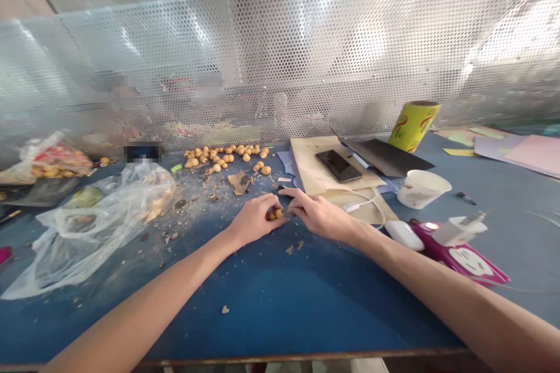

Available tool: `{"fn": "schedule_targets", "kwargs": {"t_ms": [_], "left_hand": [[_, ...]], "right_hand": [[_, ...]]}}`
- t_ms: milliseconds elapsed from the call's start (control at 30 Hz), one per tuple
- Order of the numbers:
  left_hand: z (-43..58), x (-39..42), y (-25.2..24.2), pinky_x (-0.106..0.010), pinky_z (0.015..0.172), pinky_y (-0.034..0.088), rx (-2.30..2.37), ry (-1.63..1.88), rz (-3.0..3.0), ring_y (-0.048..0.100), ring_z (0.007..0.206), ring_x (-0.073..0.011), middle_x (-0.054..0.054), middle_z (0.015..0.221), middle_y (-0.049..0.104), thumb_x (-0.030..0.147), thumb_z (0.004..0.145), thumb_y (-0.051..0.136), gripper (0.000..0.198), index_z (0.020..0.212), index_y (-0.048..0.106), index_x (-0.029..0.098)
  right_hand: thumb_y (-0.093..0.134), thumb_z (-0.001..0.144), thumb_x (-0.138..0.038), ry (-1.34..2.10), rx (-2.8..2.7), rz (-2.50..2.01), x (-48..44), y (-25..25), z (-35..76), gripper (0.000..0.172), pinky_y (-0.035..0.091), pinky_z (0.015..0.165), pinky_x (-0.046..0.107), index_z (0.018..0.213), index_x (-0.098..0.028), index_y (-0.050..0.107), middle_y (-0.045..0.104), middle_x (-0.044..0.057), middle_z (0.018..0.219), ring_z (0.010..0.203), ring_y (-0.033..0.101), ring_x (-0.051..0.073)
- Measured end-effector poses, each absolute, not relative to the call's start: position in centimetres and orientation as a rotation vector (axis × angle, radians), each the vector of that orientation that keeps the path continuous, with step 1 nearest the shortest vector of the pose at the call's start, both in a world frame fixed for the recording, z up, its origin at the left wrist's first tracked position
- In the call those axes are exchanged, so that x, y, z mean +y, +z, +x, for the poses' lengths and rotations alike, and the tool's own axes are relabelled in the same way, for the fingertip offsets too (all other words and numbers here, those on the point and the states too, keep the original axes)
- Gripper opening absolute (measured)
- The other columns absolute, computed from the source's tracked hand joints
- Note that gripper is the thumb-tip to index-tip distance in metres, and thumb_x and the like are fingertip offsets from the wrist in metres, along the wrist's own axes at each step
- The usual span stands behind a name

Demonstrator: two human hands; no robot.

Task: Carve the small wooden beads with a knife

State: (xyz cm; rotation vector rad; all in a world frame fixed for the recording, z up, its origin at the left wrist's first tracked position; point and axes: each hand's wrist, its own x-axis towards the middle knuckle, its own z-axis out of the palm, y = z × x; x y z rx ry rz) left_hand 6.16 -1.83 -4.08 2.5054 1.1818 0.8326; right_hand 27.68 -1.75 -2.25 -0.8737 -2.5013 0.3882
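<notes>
Near the middle of the blue table (280, 297), my left hand (255, 218) closes around small round tan balls (276, 214) that look like longans. Dark spots show on the held ones. Just to the right is my right hand (312, 210), its fingers curled and the index finger pointing toward the left hand. A small dark piece (280, 188) shows at that fingertip; what the fingers grip is hidden. Beyond the hands, a loose group of similar tan balls (227, 157) lies on the tabletop, with a torn brown scrap (240, 182) nearer.
Clear plastic bags (100, 210) and crumbs lie left. Right are a phone (339, 164) on brown paper (306, 157), a white cable, a paper cup (423, 189), a yellow roll (413, 127) and a magenta power strip (468, 256). A perforated metal screen (280, 58) stands behind.
</notes>
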Motion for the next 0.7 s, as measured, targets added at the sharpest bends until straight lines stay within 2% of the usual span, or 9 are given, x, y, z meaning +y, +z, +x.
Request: {"fn": "schedule_targets", "kwargs": {"t_ms": [300, 467, 700], "left_hand": [[6.18, -1.86, -4.18, -0.024, 0.062, 0.04, 1.193, 0.83, 2.491, 0.055, 0.069, -0.0131, 0.002, 0.079, 0.058, 0.035, 0.082, 0.069, 0.021, 0.083, 0.054, 0.019], [6.2, -1.8, -4.24, -0.025, 0.064, 0.041, 1.181, 0.823, 2.514, 0.056, 0.071, -0.0137, 0.001, 0.081, 0.059, 0.033, 0.083, 0.068, 0.018, 0.084, 0.056, 0.019], [6.11, -1.74, -4.18, -0.024, 0.061, 0.039, 1.194, 0.809, 2.524, 0.056, 0.071, -0.0139, 0.001, 0.08, 0.057, 0.037, 0.084, 0.067, 0.021, 0.084, 0.056, 0.019]], "right_hand": [[0.038, 0.096, -0.015, 0.369, -2.507, -0.853, -1.71, -2.4, 27.52, 0.043, 0.047, 0.071, 0.028, 0.14, -0.015, 0.033, 0.069, 0.006, 0.088, 0.08, 0.066, 0.018], [0.037, 0.099, -0.018, 0.312, -2.539, -0.825, -1.68, -2.48, 27.46, 0.041, 0.049, 0.071, 0.029, 0.139, -0.015, 0.035, 0.069, 0.01, 0.098, 0.086, 0.067, 0.02], [0.038, 0.096, -0.012, 0.248, -2.506, -0.815, -1.53, -2.6, 27.62, 0.046, 0.049, 0.072, 0.028, 0.141, -0.015, 0.031, 0.069, 0.006, 0.089, 0.081, 0.066, 0.018]]}}
